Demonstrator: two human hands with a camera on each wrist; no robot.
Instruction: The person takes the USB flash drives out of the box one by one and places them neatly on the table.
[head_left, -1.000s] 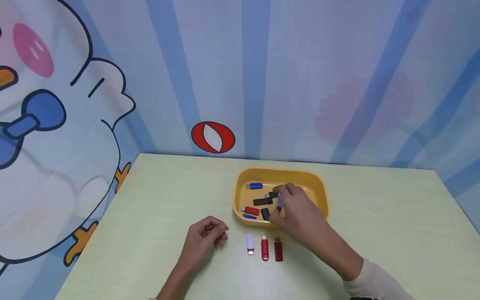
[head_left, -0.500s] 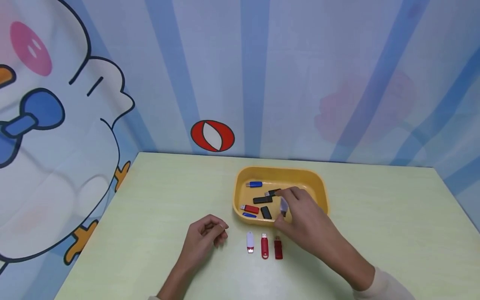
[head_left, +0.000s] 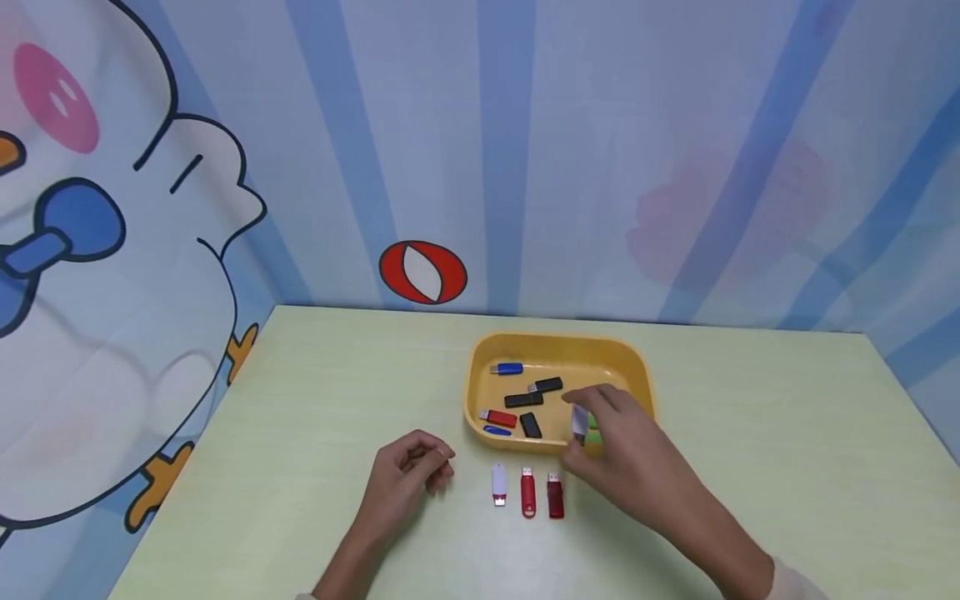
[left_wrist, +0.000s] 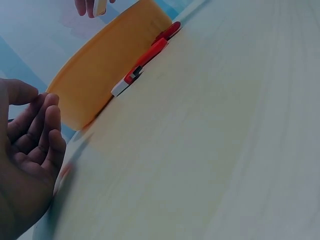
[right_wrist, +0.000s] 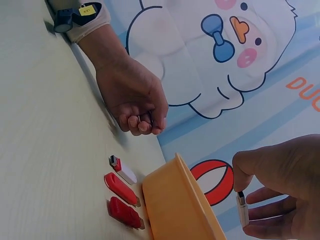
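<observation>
While R hand (head_left: 637, 454) pinches the dark-ended white USB stick (head_left: 580, 421) btwn thumb & fingertips over yellow tray (head_left: 570, 354) at its 5 o'clock, a light, steady grip clear of the rim prob. works best. L hand (head_left: 401, 479), loosely curled w/ nothing visible in it, sits at tray's 8 o'clock. Pale-green table (head_left: 750, 433); blue-striped cartoon backdrop (head_left: 585, 167) at 12.

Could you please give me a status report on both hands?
Right hand pinches white USB stick over yellow tray. Left hand idle, loosely curled. Three more sticks outside tray. Nothing visibly blocking.
</observation>
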